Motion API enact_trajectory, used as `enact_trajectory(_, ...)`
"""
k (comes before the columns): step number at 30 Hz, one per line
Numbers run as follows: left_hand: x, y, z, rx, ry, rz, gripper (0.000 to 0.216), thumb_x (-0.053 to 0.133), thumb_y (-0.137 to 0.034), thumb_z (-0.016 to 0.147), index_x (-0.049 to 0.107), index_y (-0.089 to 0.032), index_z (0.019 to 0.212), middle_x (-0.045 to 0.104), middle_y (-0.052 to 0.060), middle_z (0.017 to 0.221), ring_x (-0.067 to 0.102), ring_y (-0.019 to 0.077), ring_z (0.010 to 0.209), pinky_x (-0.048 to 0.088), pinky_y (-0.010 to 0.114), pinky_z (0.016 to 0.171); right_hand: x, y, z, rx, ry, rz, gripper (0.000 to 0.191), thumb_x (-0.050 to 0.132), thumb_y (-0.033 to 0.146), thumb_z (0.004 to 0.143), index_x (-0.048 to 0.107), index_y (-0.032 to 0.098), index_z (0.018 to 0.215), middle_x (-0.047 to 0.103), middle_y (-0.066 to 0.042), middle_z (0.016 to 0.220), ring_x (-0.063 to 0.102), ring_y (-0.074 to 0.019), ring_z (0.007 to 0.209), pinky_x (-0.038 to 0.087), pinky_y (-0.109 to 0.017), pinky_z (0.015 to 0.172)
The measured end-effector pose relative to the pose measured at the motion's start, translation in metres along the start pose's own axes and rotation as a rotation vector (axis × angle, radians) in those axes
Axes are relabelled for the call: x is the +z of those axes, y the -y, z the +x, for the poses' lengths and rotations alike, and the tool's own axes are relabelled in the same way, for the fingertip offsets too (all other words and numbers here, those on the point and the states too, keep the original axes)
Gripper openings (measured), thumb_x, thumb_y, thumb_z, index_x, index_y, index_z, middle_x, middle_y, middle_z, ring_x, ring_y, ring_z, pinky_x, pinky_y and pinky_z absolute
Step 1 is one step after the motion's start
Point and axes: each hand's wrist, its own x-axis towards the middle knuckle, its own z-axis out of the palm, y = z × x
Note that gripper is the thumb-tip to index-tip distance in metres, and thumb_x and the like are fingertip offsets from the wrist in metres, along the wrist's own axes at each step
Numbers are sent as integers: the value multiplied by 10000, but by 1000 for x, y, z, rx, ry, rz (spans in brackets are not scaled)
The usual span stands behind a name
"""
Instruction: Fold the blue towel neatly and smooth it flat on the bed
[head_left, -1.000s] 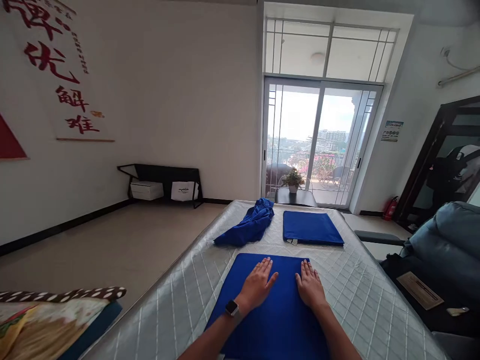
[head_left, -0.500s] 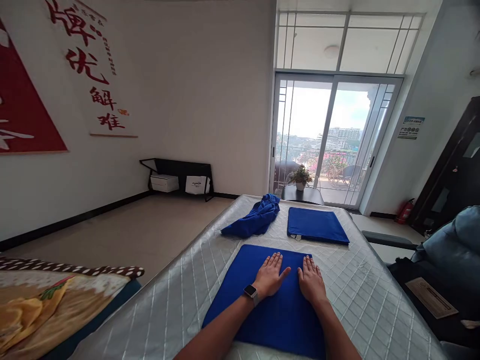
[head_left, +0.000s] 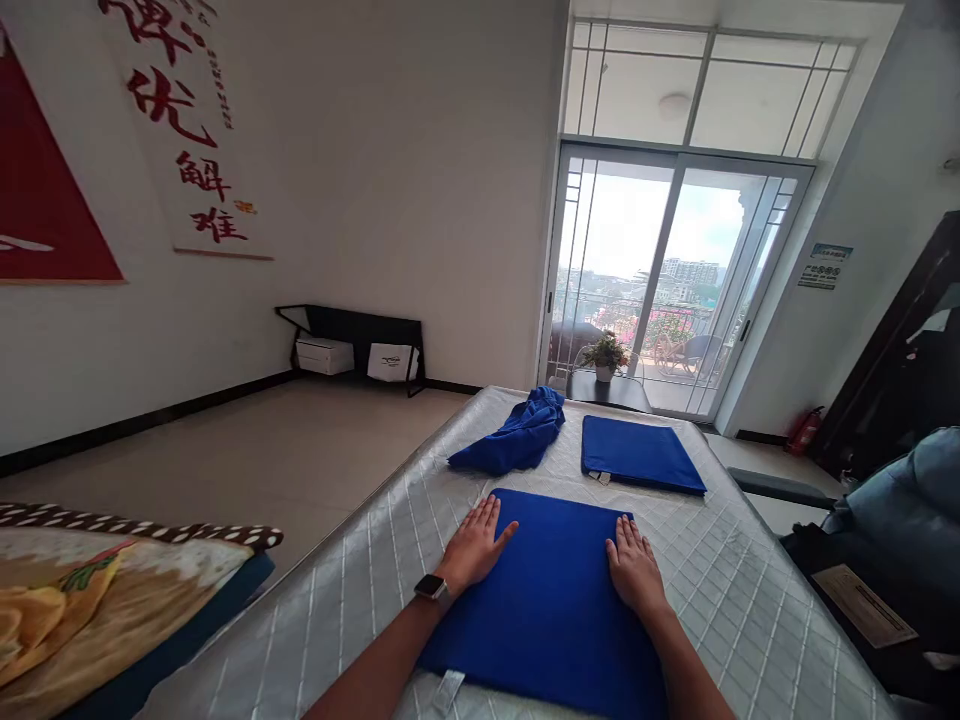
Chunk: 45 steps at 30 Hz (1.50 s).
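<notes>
A flat blue folded cloth (head_left: 559,600) lies in front of me on the silver quilted table cover (head_left: 360,590), with a white tag at its near left corner. My left hand (head_left: 474,545), a watch on its wrist, rests flat on the upper left edge of this cloth. On the upper right edge lies my right hand (head_left: 634,562), palm down with fingers stretched out. Both hands are open and grip nothing. Beyond them sit a second folded blue cloth (head_left: 641,453), also tagged, and a crumpled blue cloth (head_left: 514,435) to its left.
A patterned blanket (head_left: 112,600) covers a surface at the lower left. To the right stand a dark armchair (head_left: 900,510) and a fire extinguisher (head_left: 804,430). Behind the table's far end are a potted plant (head_left: 604,355) and glass sliding doors (head_left: 615,240).
My left hand has slid left across the cloth to its left edge. My right hand has shifted slightly right to the other edge. The cloth's near white tag now shows.
</notes>
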Motion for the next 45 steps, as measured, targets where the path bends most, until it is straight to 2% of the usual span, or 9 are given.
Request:
enact_trajectory(10,7,4,2,16,-28,-10,887,140,-705,935,296,-50,1512,266,166,1586,243,277,1479,206,441,1212,-19,11,-8,41,61,-60,650,140,418,997,162,92,1559,126,-54,1626,58,-168,1499,65,-368,1204)
enact_trajectory(20,7,3,0,35,-43,20,893,159,-703,936,314,-26,1498,275,186,1576,258,285,1472,233,459,1206,-14,16,-54,28,60,-26,660,154,441,994,177,94,1556,126,-48,1620,62,-171,1498,75,-368,1208)
enact_trajectory(25,-9,-5,-6,33,-117,58,864,181,-688,944,330,-41,1496,316,170,1568,270,283,1469,229,462,1212,-17,19,-59,38,66,3,659,145,441,995,169,97,1556,117,-46,1620,61,-168,1498,51,-365,1211)
enact_trajectory(29,-27,-30,-16,98,-271,95,808,207,-652,961,327,-66,1504,297,150,1582,238,272,1482,194,456,1230,-21,21,-60,47,68,34,660,132,444,998,149,95,1557,104,-51,1621,57,-166,1498,45,-365,1212)
enact_trajectory(34,-16,-96,-34,392,-100,-13,664,244,-591,987,311,-204,1523,313,68,1585,294,237,1462,301,435,1198,-19,21,-60,53,50,32,643,168,421,998,173,98,1555,125,-62,1614,80,-177,1497,61,-384,1211)
enact_trajectory(37,1,-144,-38,565,-14,-67,671,258,-592,983,263,-215,1538,286,74,1593,262,242,1474,281,456,1206,-17,19,-60,3,48,8,603,212,366,994,234,131,1549,115,-61,1613,74,-199,1498,71,-410,1207)
enact_trajectory(39,10,-169,-33,584,7,-97,673,229,-579,989,262,-192,1539,278,88,1594,229,241,1485,249,464,1216,-17,18,-61,-34,59,-15,577,234,312,983,278,174,1542,101,-40,1616,58,-208,1498,65,-421,1206)
enact_trajectory(42,20,-182,-22,508,47,-122,665,147,-545,1002,289,-166,1530,309,109,1581,238,238,1481,245,460,1213,-17,17,-61,-11,61,-22,590,203,291,979,239,141,1549,109,-47,1616,62,-201,1498,67,-403,1208)
enact_trajectory(45,23,-166,-14,454,84,-98,691,132,-577,994,293,-171,1529,330,104,1575,257,238,1475,250,446,1209,-18,19,-60,17,48,0,624,167,347,986,194,76,1547,131,-75,1611,89,-199,1496,83,-397,1210)
